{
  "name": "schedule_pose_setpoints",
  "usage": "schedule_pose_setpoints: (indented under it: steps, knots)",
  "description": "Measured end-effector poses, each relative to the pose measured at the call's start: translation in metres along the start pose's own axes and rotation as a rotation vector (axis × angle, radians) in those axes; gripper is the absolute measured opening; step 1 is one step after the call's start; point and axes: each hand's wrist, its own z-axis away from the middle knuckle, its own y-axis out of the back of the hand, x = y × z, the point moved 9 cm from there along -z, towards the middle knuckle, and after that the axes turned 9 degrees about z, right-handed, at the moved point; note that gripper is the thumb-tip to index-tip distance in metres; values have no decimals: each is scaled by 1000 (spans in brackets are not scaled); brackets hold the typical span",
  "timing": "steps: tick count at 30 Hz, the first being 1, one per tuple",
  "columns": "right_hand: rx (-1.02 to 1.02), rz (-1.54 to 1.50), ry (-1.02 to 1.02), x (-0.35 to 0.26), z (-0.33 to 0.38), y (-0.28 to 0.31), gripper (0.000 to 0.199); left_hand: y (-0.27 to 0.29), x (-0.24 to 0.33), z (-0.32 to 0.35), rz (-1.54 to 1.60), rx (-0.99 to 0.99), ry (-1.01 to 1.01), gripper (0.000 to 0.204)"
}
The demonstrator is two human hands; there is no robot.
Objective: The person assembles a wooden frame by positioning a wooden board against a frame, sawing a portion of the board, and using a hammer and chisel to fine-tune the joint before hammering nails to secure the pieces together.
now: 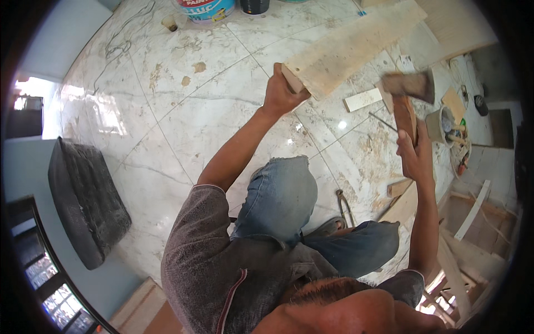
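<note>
My left hand is closed around the near end of a long, pale wooden board, which slants away to the far right. In my right hand is the wooden handle of a hatchet, gripped with its head up. The hatchet's head is smeared by motion and hangs to the right of the board, apart from it. A thin dark rod shows beside the handle; whether I hold it or it lies on the floor, I cannot tell. Pincers lie on the tiles by my foot.
A short white-faced wood piece lies below the board. At right stand a bucket with tools near it and a wooden frame. A paint bucket and a black bucket are far off; a black tub is at left.
</note>
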Motion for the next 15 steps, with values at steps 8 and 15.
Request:
schedule_pose_setpoints:
  steps: [8,15]
  knots:
    - [-127,-448,-619,265,137,-173,29,63,13,-60,337,292,8,40]
    - [7,-537,-636,334,175,-245,30,91,-2,-112,589,367,235,42]
